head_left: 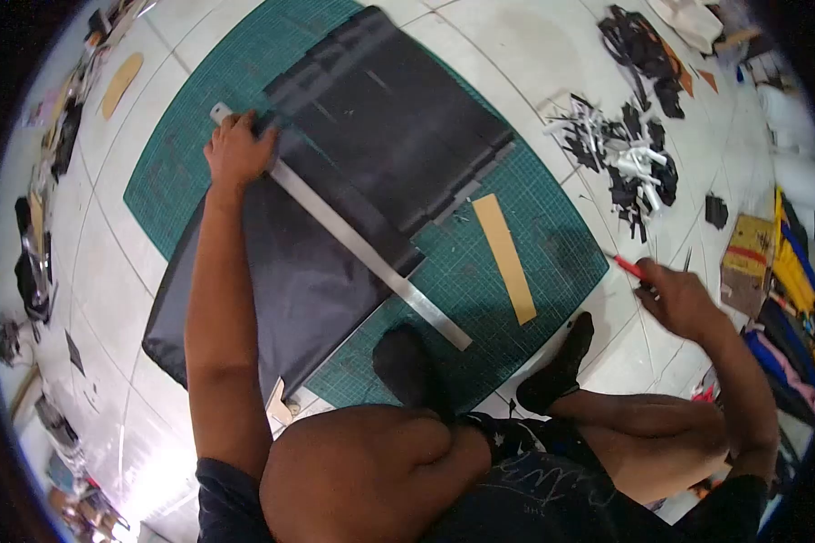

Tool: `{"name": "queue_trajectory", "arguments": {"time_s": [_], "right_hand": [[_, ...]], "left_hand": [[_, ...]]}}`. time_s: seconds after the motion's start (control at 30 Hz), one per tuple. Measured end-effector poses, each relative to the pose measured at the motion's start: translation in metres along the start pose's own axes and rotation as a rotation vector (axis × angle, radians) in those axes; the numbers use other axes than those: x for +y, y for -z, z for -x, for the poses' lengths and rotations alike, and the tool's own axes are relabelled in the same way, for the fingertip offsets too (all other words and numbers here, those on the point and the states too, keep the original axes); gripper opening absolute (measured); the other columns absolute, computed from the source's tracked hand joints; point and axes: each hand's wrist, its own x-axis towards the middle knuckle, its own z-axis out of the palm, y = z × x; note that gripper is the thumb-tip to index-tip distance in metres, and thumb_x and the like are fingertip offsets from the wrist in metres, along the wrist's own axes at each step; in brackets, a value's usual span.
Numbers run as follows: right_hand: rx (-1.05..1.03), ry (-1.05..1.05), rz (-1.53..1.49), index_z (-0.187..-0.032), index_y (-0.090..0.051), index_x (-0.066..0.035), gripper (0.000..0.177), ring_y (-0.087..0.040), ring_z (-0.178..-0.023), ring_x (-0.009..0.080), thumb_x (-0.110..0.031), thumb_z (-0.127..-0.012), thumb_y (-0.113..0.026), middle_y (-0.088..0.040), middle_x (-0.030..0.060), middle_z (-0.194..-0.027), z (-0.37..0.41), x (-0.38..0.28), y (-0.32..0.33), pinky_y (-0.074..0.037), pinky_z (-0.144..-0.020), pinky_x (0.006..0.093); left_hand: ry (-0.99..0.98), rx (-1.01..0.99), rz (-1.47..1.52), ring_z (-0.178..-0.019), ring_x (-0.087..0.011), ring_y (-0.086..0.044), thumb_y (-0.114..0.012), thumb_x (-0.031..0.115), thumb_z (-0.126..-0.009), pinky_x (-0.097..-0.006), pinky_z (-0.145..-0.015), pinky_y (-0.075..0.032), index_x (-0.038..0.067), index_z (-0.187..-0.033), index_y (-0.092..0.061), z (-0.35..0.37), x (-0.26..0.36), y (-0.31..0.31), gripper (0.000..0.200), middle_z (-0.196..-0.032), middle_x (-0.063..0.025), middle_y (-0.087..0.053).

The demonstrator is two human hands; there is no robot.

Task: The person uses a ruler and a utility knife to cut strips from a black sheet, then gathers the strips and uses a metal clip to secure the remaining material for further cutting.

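My left hand (pixel 238 154) is at the far end of a long metal ruler (pixel 353 240), its fingers and thumb straddling the strip. The ruler runs diagonally over black sheet material (pixel 272 262) and onto a green cutting mat (pixel 552 253). More black sheet pieces (pixel 380 118) lie stacked beyond the ruler. Off the mat's right corner, my right hand (pixel 675 299) is closed around a slim red-handled tool (pixel 627 266) with a thin dark tip pointing toward the mat. A tan strip (pixel 504 260) lies on the mat between the ruler and my right hand.
Black and white scraps (pixel 629 163) are heaped on the tiled floor at right, with black and brown pieces (pixel 647 50) behind them. A yellow and brown box (pixel 747 262) stands at far right. My feet (pixel 552 366) are at the mat's near edge.
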Motion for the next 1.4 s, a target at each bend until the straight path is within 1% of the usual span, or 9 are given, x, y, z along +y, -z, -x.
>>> {"name": "queue_trajectory", "arguments": {"time_s": [0.1,0.3,0.43,0.53,0.6,0.7,0.9,1.07,1.4], "right_hand": [[0.02,-0.187,0.009,-0.113,-0.047,-0.006,0.028,-0.068,-0.086,0.0409,-0.014,-0.093,-0.065,-0.068,0.0209,-0.092,0.02,0.034,0.014,-0.052,-0.07,0.0475],[0.134,-0.22,-0.048,-0.114,-0.046,-0.006,0.029,-0.066,-0.084,0.0422,-0.014,-0.093,-0.063,-0.067,0.0201,-0.091,0.023,0.074,0.012,-0.051,-0.071,0.0483],[0.076,-0.075,-0.07,-0.117,-0.046,-0.008,0.029,-0.068,-0.088,0.0368,-0.018,-0.096,-0.062,-0.067,0.0191,-0.096,-0.016,0.073,0.006,-0.053,-0.074,0.047],[0.077,0.059,-0.169,-0.118,-0.047,-0.006,0.03,-0.067,-0.093,0.0372,-0.02,-0.096,-0.062,-0.064,0.0194,-0.104,-0.054,0.054,0.011,-0.053,-0.077,0.0481],[0.12,0.125,-0.281,-0.116,-0.048,-0.005,0.029,-0.066,-0.092,0.0382,-0.021,-0.096,-0.061,-0.063,0.02,-0.105,-0.072,0.037,0.007,-0.052,-0.077,0.0485],[0.097,0.264,-0.411,-0.112,-0.048,-0.004,0.028,-0.063,-0.09,0.0417,-0.023,-0.096,-0.061,-0.059,0.0216,-0.104,-0.103,0.016,0.003,-0.05,-0.077,0.0493],[0.036,0.588,-0.486,-0.106,-0.049,-0.002,0.031,-0.06,-0.087,0.0426,-0.026,-0.094,-0.065,-0.057,0.022,-0.1,-0.178,-0.035,-0.034,-0.047,-0.075,0.0486],[-0.12,0.819,-0.654,-0.121,-0.048,-0.003,0.04,-0.068,-0.079,0.0332,-0.029,-0.095,-0.065,-0.066,0.0163,-0.088,-0.216,-0.084,-0.046,-0.052,-0.07,0.044],[-0.123,0.553,-0.515,-0.117,-0.048,-0.006,0.042,-0.07,-0.078,0.0347,-0.033,-0.092,-0.069,-0.069,0.0174,-0.091,-0.207,-0.057,-0.067,-0.054,-0.068,0.0424]], "left_hand": [[0.025,-0.193,-0.071,-0.124,-0.0354,-0.056,-0.069,0.043,-0.086,-0.0564,-0.103,-0.038,0.014,-0.126,-0.067,-0.024,0.001,0.001,0.05,-0.131,-0.0121,-0.062],[0.217,-0.176,0.219,-0.122,-0.0387,-0.057,-0.074,0.044,-0.083,-0.0541,-0.101,-0.04,0.013,-0.119,-0.069,-0.049,-0.022,-0.018,0.047,-0.122,-0.0137,-0.066],[0.004,0.286,0.213,-0.125,-0.0397,-0.054,-0.075,0.042,-0.083,-0.0484,-0.097,-0.044,0.006,-0.127,-0.062,-0.032,-0.022,-0.039,0.058,-0.128,-0.0216,-0.061],[-0.029,0.394,0.338,-0.123,-0.0401,-0.054,-0.077,0.034,-0.083,-0.0469,-0.098,-0.045,-0.001,-0.131,-0.056,-0.003,-0.015,-0.036,0.063,-0.128,-0.026,-0.057],[0.048,0.273,0.27,-0.12,-0.0405,-0.055,-0.078,0.025,-0.082,-0.0467,-0.101,-0.044,-0.003,-0.13,-0.054,0.031,0.001,-0.02,0.06,-0.126,-0.0249,-0.058],[-0.191,0.248,0.268,-0.118,-0.0401,-0.055,-0.074,0.017,-0.083,-0.0464,-0.102,-0.044,0.002,-0.13,-0.055,0.083,0.006,-0.005,0.052,-0.125,-0.021,-0.058],[0.016,-0.14,0.238,-0.12,-0.038,-0.055,-0.073,0.019,-0.084,-0.0453,-0.102,-0.044,0.004,-0.121,-0.064,0.198,-0.008,0.057,0.041,-0.129,-0.0192,-0.057],[0.214,-0.247,0.217,-0.117,-0.0376,-0.057,-0.075,0.019,-0.082,-0.044,-0.101,-0.045,0.003,-0.117,-0.065,0.27,-0.047,0.079,0.04,-0.122,-0.0199,-0.061],[0.139,-0.138,0.184,-0.12,-0.0397,-0.055,-0.074,0.018,-0.083,-0.0456,-0.103,-0.044,0.003,-0.126,-0.06,0.244,-0.043,0.049,0.048,-0.127,-0.0206,-0.058]]}}
